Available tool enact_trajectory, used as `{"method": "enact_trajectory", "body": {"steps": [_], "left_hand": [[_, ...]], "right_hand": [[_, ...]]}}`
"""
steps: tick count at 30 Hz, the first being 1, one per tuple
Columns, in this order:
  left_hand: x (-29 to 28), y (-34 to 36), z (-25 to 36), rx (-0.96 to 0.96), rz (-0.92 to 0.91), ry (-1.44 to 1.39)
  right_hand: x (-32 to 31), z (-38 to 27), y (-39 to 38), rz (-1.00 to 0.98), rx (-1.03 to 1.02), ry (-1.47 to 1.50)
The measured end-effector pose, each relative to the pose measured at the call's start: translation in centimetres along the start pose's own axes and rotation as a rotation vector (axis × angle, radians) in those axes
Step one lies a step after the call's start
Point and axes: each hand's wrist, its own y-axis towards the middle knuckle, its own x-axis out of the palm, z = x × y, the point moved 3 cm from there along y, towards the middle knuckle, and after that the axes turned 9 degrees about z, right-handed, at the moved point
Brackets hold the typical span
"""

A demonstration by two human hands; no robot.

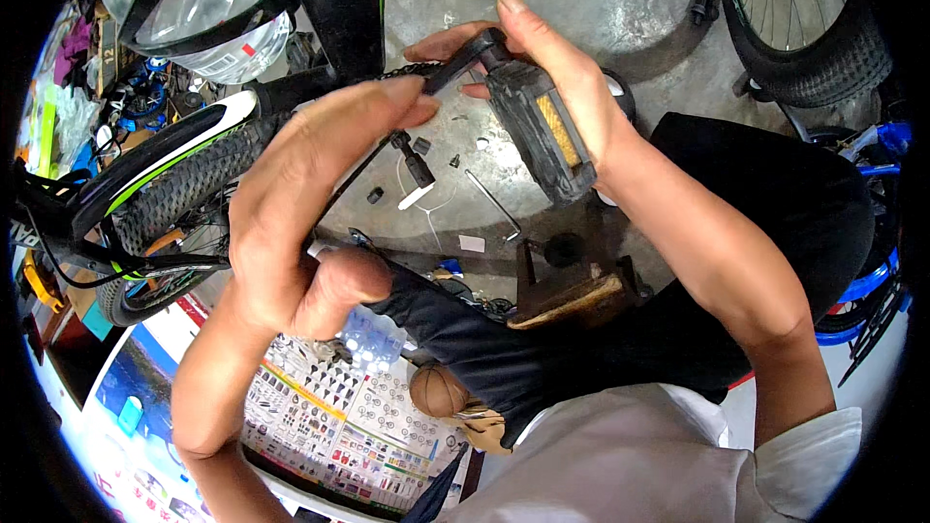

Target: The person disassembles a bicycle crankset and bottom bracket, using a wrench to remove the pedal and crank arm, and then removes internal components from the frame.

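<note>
My right hand (pixel 572 77) is closed around a black bicycle pedal (pixel 538 136) with a yellow reflector strip, held up over the concrete floor. A black crank arm (pixel 463 58) sticks out from the pedal toward the left. My left hand (pixel 310 194) is raised beside it. Its fingers are stretched out together and their tips touch the end of the crank arm. The thumb is folded low, away from the fingers. I see nothing gripped in the left palm. My knee in dark trousers (pixel 756 203) is below the right forearm.
A knobby bicycle tyre (pixel 184 189) with a white and green mudguard (pixel 165 150) is on the left, another wheel (pixel 804 29) at top right. An L-shaped hex key (pixel 492 201), small bolts (pixel 422 145) and a wooden block (pixel 567 298) lie on the floor. A printed parts poster (pixel 339 416) lies below.
</note>
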Motion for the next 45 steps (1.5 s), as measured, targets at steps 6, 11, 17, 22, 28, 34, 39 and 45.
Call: {"method": "enact_trajectory", "body": {"steps": [6,11,17,22,28,34,39,45], "left_hand": [[-0.1,-0.3,0.1,-0.291,0.042,-0.05],[-0.2,-0.7,-0.1,-0.403,0.099,-0.119],[1.0,0.7,0.0,-0.478,0.144,-0.147],[3.0,4.7,-0.2,-0.345,0.243,-0.169],[5.6,8.3,-0.6,-0.413,0.281,-0.203],[4.9,7.8,-1.6,-0.711,0.06,-0.262],[4.7,8.0,-1.6,-0.764,0.088,-0.234],[4.4,8.1,-2.3,-0.76,0.081,-0.361]], "right_hand": [[-0.4,0.2,-0.1,-0.009,0.021,0.062],[0.2,0.2,-0.4,0.03,0.027,0.118],[-0.4,0.3,-0.2,-0.06,-0.006,0.144],[0.7,0.4,-0.5,0.052,0.024,0.312],[-1.2,1.0,-0.5,0.101,-0.096,0.226],[-0.9,1.4,-0.4,0.34,-0.054,0.299],[-2.0,1.2,-1.6,0.428,0.073,0.257],[0.6,0.3,-4.6,0.357,-0.065,0.314]]}}
